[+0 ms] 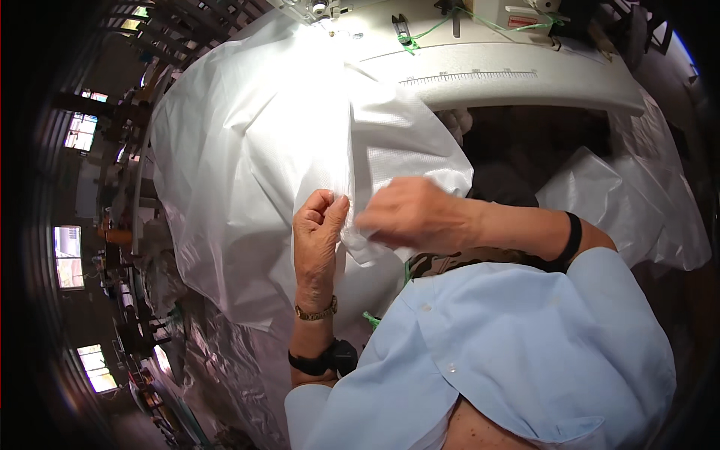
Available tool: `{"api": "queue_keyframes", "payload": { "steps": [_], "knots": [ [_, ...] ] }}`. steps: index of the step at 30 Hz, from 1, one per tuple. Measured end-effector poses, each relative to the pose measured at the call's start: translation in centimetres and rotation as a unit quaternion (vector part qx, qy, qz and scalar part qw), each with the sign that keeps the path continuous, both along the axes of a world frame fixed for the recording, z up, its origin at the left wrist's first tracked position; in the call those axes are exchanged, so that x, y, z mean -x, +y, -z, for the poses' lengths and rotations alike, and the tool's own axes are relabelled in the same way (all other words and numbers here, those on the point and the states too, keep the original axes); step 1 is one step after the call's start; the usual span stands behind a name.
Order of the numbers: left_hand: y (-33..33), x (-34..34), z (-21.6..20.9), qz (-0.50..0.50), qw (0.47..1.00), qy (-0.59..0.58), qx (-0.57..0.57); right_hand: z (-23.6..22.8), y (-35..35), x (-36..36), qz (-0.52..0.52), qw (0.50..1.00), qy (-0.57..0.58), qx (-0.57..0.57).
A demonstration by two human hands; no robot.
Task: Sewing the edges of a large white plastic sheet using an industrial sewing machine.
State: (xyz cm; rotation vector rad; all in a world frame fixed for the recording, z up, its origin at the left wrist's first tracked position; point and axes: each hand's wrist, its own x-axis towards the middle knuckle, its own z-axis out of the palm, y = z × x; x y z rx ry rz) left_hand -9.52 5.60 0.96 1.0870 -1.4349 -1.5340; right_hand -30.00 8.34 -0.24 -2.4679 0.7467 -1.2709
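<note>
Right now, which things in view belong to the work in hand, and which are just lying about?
In use:
white sheet, pinched by left hand; right hand blurred alongside
pale ruled table

Apparently lying about:
black snips
silvery sheeting, lower left

There are two hands, left (pixel 315 238) and right (pixel 420 216), one pinched white sheet (pixel 240 165), two black armbands (pixel 574 234), one wristwatch (pixel 316 310) and one ruler scale (pixel 469 76) along the table's (pixel 585 90) near edge.

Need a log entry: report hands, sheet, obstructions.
Left hand pinching white sheet. Right hand close by, blurred, grip unclear. Sheet creased, draped. Nothing visibly blocking.
</note>
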Motion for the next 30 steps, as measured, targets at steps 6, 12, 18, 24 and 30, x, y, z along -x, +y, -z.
{"api": "queue_keyframes", "payload": {
  "steps": [6, 12, 18, 24, 30],
  "knots": [
    [-0.2, 0.3, -0.2, -0.041, 0.998, 0.048, -0.027, 5.0, 0.2, 8.6, 0.433, 0.899, 0.041, -0.043],
    [-0.2, 0.8, -0.4, -0.035, 0.999, 0.033, 0.007, 6.7, 1.2, 8.9, 0.283, 0.913, -0.001, -0.295],
    [0.0, 0.8, -1.3, -0.027, 0.996, -0.048, 0.076, -0.3, 1.9, 5.8, 0.035, 0.94, -0.073, -0.33],
    [0.3, 1.8, -2.3, 0.014, 0.992, -0.079, 0.093, -2.7, 0.4, 3.0, -0.022, 0.96, 0.029, -0.277],
    [0.2, 1.6, -1.4, 0.032, 0.99, -0.087, 0.105, -2.7, 0.4, 0.5, -0.083, 0.958, 0.062, -0.268]
  ]
}}
